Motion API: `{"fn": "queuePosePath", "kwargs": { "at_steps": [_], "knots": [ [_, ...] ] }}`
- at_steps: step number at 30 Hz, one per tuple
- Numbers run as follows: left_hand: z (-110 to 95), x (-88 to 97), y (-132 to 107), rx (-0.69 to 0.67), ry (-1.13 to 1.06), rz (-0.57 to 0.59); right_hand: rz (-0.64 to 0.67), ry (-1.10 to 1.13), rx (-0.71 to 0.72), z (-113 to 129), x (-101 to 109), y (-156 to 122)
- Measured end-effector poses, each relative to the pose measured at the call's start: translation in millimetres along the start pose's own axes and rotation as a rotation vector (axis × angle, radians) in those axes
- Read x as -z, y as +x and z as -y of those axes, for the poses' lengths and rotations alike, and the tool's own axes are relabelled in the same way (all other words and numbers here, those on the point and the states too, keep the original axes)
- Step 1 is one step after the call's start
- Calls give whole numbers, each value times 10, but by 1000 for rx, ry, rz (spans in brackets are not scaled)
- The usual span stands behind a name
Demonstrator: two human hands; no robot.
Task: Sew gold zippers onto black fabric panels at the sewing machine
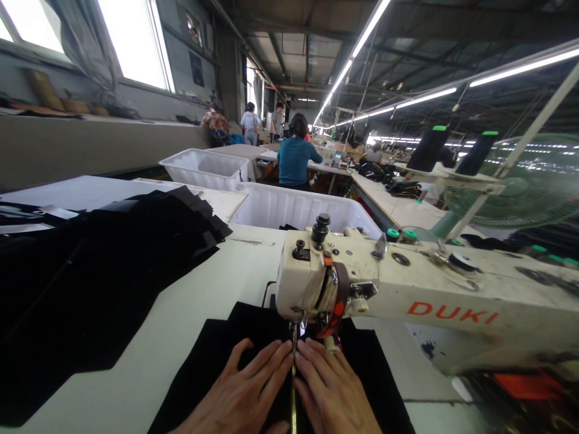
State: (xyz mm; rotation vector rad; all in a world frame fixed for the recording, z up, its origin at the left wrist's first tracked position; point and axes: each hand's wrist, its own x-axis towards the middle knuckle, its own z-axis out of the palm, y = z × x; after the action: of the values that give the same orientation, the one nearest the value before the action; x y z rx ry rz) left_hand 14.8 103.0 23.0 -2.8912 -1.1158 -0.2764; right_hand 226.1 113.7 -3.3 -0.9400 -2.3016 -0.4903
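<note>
A black fabric piece lies flat under the head of a sewing machine. Down its middle runs a gold-toothed zipper, which leads up to the presser foot. My left hand rests on the fabric left of the zipper, fingers stretched out and tips beside the teeth. On the other side, my right hand lies with its fingers extended, pressing the cloth along the zipper. Both hands sit just in front of the needle area, which the machine head and fingers partly hide.
A large stack of black fabric pieces covers the table's left side. Behind the machine stand white plastic bins. Thread cones and a green fan are at the right. A person in a teal top sits ahead.
</note>
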Motion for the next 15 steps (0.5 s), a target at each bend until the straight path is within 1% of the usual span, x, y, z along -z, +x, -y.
{"fn": "queuePosePath", "kwargs": {
  "at_steps": [7,11,15],
  "knots": [
    [-10,-13,-13,5,1,13,-6,15,-19,3,-31,-28],
    [3,-24,-35,22,-5,-18,0,35,-26,9,-19,-37],
    [25,-83,-54,19,2,-66,9,30,-42,23,-22,-33]
  ]
}}
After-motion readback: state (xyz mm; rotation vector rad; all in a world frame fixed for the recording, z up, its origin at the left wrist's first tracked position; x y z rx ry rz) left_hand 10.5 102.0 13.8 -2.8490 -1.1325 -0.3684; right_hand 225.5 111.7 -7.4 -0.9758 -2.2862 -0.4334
